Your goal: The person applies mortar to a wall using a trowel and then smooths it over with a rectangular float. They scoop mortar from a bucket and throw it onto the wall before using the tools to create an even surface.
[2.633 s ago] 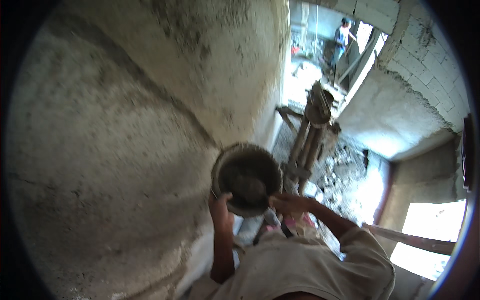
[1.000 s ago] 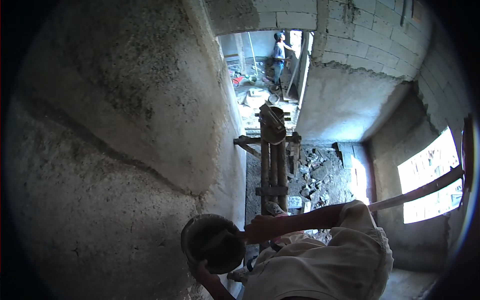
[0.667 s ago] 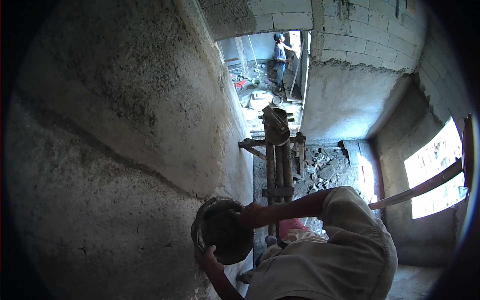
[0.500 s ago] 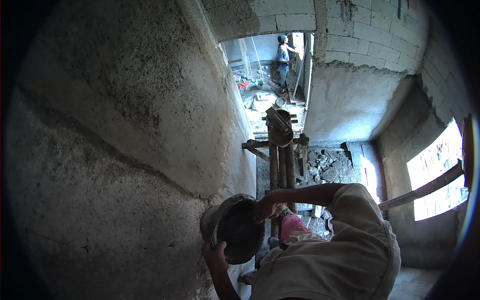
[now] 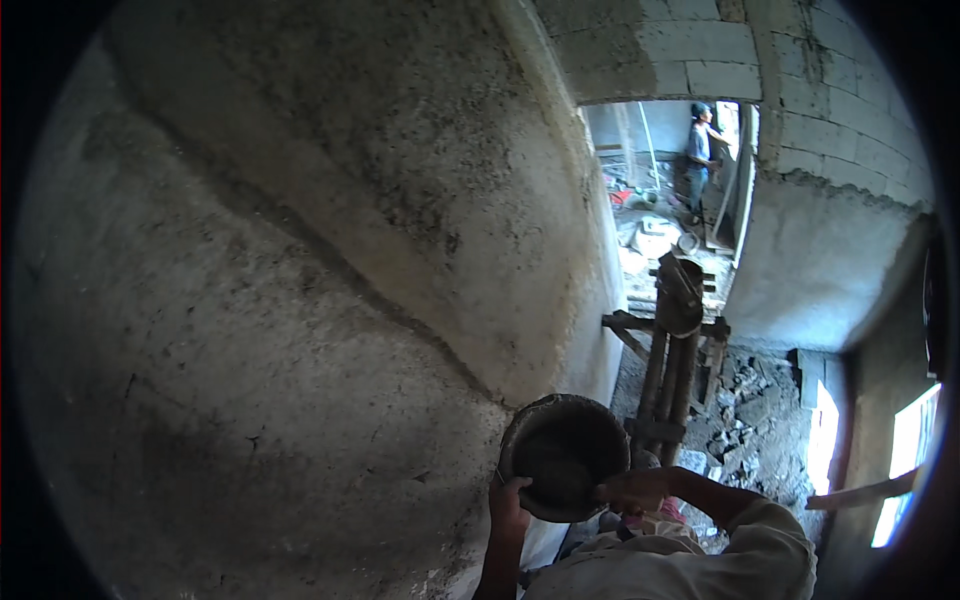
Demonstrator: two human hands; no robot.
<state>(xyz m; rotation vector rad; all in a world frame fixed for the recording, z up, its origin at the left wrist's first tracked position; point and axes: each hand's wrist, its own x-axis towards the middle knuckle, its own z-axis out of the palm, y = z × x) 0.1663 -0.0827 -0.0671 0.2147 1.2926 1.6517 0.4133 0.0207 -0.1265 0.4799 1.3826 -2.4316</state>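
A dark round bucket [image 5: 512, 440] is held tilted with its mouth toward me, close against the plastered wall on the left. A greyish mass [image 5: 555, 480], perhaps mortar, lies in its shadowed inside. My left hand [image 5: 510, 508] grips the bucket's near-left rim, thumb over the edge. At the right side of the mouth, my right hand [image 5: 637, 490] is closed, with its fingers reaching over the rim. Shadow hides whether those fingers hold a tool or the rim itself.
Rough plastered wall [image 5: 330, 400] fills the left. Ahead stands a wooden pole scaffold [image 5: 665, 385] bearing another bucket [image 5: 682, 305] with a board on it. Rubble [image 5: 745, 400] covers the floor below. Beyond the doorway, another person [image 5: 698, 155] stands by an opening.
My view has swung left, so the scene sits further right. The bucket's mouth now faces me more fully. My right arm has dropped lower, its hand moving down along the bucket's right side.
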